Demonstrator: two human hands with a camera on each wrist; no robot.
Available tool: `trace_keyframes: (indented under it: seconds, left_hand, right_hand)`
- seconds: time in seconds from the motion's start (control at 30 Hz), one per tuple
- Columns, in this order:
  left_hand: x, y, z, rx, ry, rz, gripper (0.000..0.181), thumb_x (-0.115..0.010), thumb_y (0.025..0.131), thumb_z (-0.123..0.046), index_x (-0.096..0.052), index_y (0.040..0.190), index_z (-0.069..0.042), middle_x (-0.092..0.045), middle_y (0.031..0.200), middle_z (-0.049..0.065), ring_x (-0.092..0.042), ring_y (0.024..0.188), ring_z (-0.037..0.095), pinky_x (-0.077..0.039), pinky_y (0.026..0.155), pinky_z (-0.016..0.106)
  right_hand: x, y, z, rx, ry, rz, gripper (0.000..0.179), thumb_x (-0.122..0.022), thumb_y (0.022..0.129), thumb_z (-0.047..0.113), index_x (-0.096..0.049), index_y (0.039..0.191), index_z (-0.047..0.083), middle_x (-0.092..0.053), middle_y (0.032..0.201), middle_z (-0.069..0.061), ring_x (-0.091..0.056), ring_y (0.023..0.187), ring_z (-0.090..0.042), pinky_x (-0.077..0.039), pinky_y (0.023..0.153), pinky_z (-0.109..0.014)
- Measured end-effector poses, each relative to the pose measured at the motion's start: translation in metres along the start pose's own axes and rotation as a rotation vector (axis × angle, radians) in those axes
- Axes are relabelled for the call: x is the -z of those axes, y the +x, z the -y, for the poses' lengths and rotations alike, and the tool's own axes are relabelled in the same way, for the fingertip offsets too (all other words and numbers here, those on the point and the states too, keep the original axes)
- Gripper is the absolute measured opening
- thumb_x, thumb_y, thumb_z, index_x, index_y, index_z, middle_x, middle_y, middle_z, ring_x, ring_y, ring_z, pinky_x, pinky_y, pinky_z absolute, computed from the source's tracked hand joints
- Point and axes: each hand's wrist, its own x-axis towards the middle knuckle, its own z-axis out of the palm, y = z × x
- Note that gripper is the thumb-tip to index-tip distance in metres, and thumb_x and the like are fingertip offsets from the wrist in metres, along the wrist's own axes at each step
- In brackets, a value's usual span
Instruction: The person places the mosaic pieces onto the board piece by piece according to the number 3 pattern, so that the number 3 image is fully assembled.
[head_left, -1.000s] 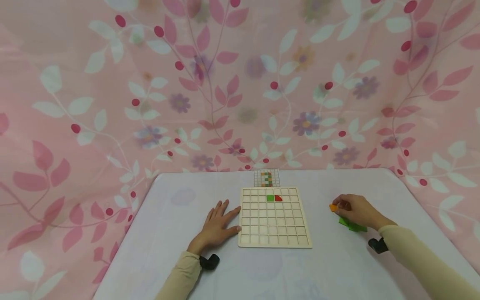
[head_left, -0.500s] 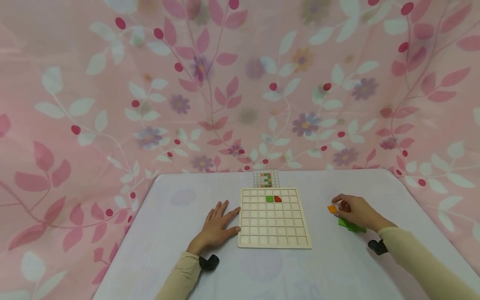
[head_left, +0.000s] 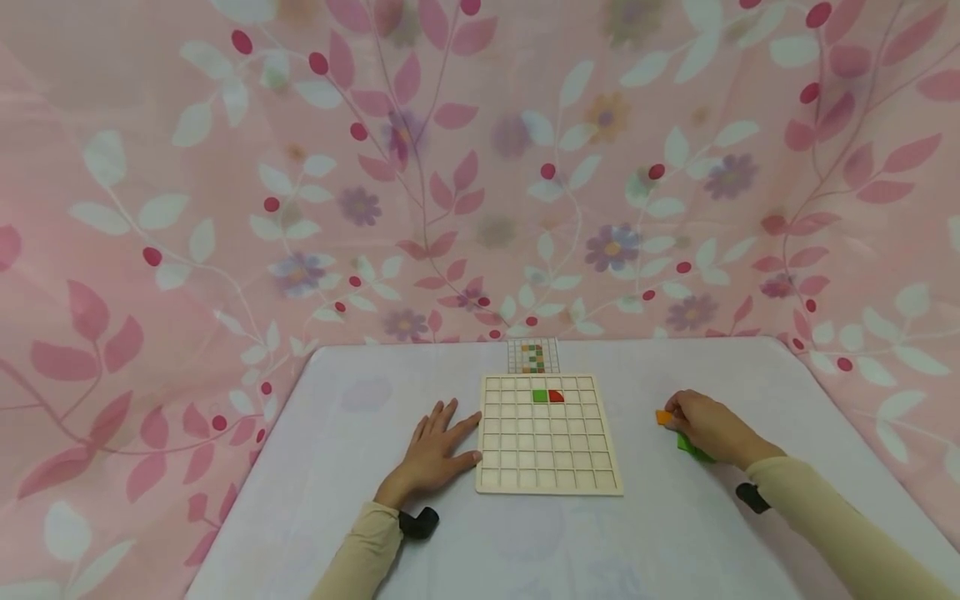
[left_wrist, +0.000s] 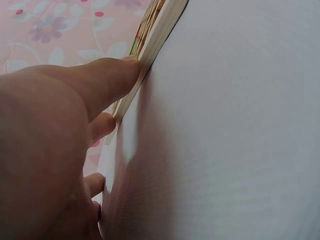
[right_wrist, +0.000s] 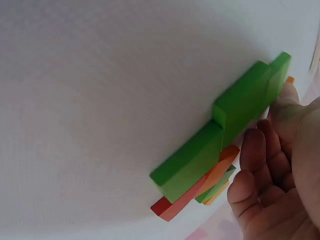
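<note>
My left hand lies with its fingers spread on the table, thumb and index fingertip at the left edge of a pale wooden grid board. In the left wrist view the thumb presses against the board's side. A green square tile and a red quarter-round tile sit side by side in the board's second row. Right of the board, my right hand pinches an orange tile. Beneath that hand are loose green tiles, with a red tile and another orange tile among them.
Behind the board lies a pattern card with a grid of coloured squares. A white cloth covers the table, and a pink floral curtain hangs beyond its far edge. Each wrist wears a black camera.
My right fingers have shifted their grip on the orange tile, which turned slightly and moved a little left. The right hand now covers more of the green tiles. The left hand stays put.
</note>
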Motion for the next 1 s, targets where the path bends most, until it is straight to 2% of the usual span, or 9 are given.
trace_keyframes:
  seconds: [0.13,0.37,0.53,0.7,1.0]
  left_hand:
    - [0.002,0.000,-0.002,0.005,0.007,0.008,0.066,-0.063,0.104,-0.050,-0.046,0.163,-0.026,-0.018,0.177,0.020,-0.006,0.165,0.045,-0.007,0.129,0.069]
    - [0.003,-0.001,-0.001,0.012,0.004,0.008,0.065,-0.064,0.103,-0.049,-0.047,0.162,-0.026,-0.019,0.176,0.021,-0.007,0.165,0.046,-0.008,0.129,0.069]
    - [0.004,-0.002,-0.001,0.007,-0.005,0.003,0.065,-0.064,0.104,-0.048,-0.047,0.162,-0.026,-0.019,0.176,0.021,-0.007,0.165,0.046,-0.008,0.129,0.069]
    - [0.003,-0.002,-0.001,-0.002,-0.008,0.002,0.066,-0.064,0.104,-0.049,-0.047,0.162,-0.025,-0.019,0.176,0.022,-0.007,0.164,0.047,-0.008,0.128,0.070]
    - [-0.001,-0.001,0.003,-0.022,-0.011,-0.011,0.066,-0.064,0.103,-0.049,-0.047,0.162,-0.024,-0.020,0.176,0.022,-0.008,0.164,0.048,-0.009,0.127,0.071]
  right_hand:
    - [0.001,0.000,0.003,0.007,-0.024,-0.013,0.024,-0.077,0.097,0.013,-0.064,0.108,-0.003,-0.067,0.095,-0.007,-0.062,0.082,-0.018,-0.061,0.079,-0.046]
    - [0.005,0.011,0.013,0.048,0.005,-0.069,0.018,-0.073,0.099,0.007,-0.064,0.112,-0.002,-0.070,0.101,-0.008,-0.064,0.086,-0.019,-0.062,0.083,-0.043]
    - [0.004,0.028,0.029,0.035,0.052,-0.036,0.015,-0.071,0.100,0.004,-0.065,0.113,-0.002,-0.070,0.102,-0.009,-0.063,0.087,-0.020,-0.060,0.080,-0.041]
    - [0.001,0.045,0.046,-0.002,0.069,0.002,0.016,-0.068,0.102,0.006,-0.065,0.115,-0.003,-0.071,0.106,-0.011,-0.066,0.093,-0.024,-0.059,0.086,-0.046]
    - [-0.012,0.070,0.073,0.053,0.067,-0.016,0.019,-0.073,0.099,0.007,-0.066,0.114,-0.002,-0.068,0.103,-0.010,-0.062,0.091,-0.023,-0.058,0.088,-0.045]
